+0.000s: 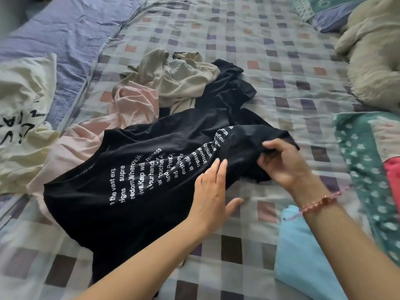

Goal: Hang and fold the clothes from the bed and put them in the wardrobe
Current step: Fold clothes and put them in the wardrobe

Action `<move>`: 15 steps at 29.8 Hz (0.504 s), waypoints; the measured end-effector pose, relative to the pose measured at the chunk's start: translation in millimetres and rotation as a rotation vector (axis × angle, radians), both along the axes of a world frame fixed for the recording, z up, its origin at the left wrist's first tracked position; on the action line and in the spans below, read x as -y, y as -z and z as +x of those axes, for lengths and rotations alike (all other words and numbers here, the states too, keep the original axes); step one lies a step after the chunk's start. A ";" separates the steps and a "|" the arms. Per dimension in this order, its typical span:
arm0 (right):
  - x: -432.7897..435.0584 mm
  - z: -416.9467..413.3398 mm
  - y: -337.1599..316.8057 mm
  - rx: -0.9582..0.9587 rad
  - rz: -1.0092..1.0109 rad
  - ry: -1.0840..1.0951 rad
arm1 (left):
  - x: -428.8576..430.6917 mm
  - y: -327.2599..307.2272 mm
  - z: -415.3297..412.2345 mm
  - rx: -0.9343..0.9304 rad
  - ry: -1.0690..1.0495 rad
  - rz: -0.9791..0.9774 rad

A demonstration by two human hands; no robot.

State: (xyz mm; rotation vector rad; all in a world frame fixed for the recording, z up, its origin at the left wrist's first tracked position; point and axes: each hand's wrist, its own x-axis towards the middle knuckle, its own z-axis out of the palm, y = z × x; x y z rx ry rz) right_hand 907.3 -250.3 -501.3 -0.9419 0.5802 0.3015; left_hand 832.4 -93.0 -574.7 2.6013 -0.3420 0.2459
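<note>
A black cotton T-shirt with white printed text (134, 187) lies crumpled on the checked bed sheet (270, 61). It spreads from the middle of the bed toward its near edge, and its far part overlaps a heap of beige, pink and black garments (173, 83). The right hand (283, 164) pinches a bunched fold at the shirt's right end, so its grip is narrow and holds black fabric. The left hand (213, 191) lies flat on the shirt's edge, fingers straight, gripping nothing. The step in hand looks like spreading the shirt flat for folding. To do it well, the right hand should find a true seam or sleeve rather than a loose bunch. It should then draw that outward while the flat left hand anchors the body, pulling clear of the heap so nothing drags along
</note>
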 end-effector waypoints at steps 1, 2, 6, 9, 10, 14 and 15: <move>-4.2 -16.9 -2.7 0.013 -0.058 -0.139 | 14.8 -11.2 6.7 0.009 -0.002 -0.093; -14.1 -35.3 -4.1 0.050 -0.112 -0.272 | 20.1 -18.2 12.5 0.036 -0.010 -0.138; 2.8 -71.0 4.7 0.073 -0.112 -0.244 | 30.0 -19.5 26.6 0.037 0.079 -0.098; 32.7 -66.9 40.9 -0.263 0.030 -0.002 | 15.1 -17.5 16.1 -0.035 -0.004 -0.348; 38.4 -63.9 53.4 -0.364 0.081 0.026 | 10.1 -19.6 13.1 -0.049 -0.037 -0.456; 39.3 -33.8 86.5 -0.384 0.028 -0.010 | -4.2 -35.4 2.9 -0.064 -0.021 -0.630; 37.1 -20.5 89.7 -0.345 -0.039 0.018 | -4.4 -37.3 2.4 -0.083 -0.008 -0.637</move>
